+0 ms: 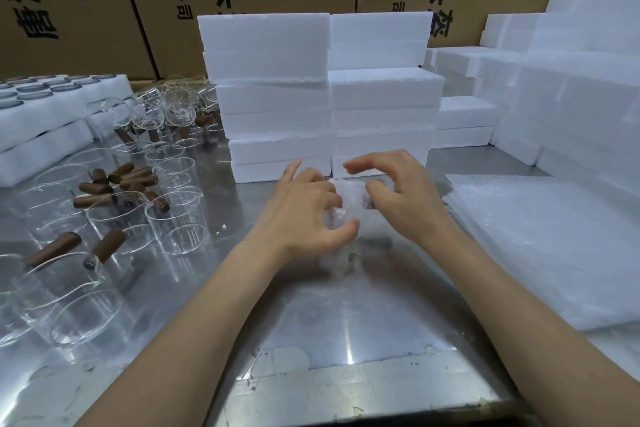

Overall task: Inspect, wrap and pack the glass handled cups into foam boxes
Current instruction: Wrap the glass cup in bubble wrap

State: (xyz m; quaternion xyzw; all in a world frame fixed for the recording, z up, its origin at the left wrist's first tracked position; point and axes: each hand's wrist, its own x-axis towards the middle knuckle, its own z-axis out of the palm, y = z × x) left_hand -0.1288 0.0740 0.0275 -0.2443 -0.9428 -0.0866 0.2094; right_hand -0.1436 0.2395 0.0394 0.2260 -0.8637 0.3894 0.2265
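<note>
Glass handled cups (114, 222) with brown wooden handles crowd the left of the steel tabletop (346, 329). At centre, the left hand (304, 215) curls its fingers around a wrapped cup (349, 204); the right hand (401, 191) hovers just beside it, fingers spread. Stacked foam boxes (325, 97) stand behind, white wrap sheets (540, 246) at right.

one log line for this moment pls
stage: wrapping | left hand: grips wrapped cup | right hand: fingers curled over it | bare cups: left on table | foam boxes: stacked behind
</note>
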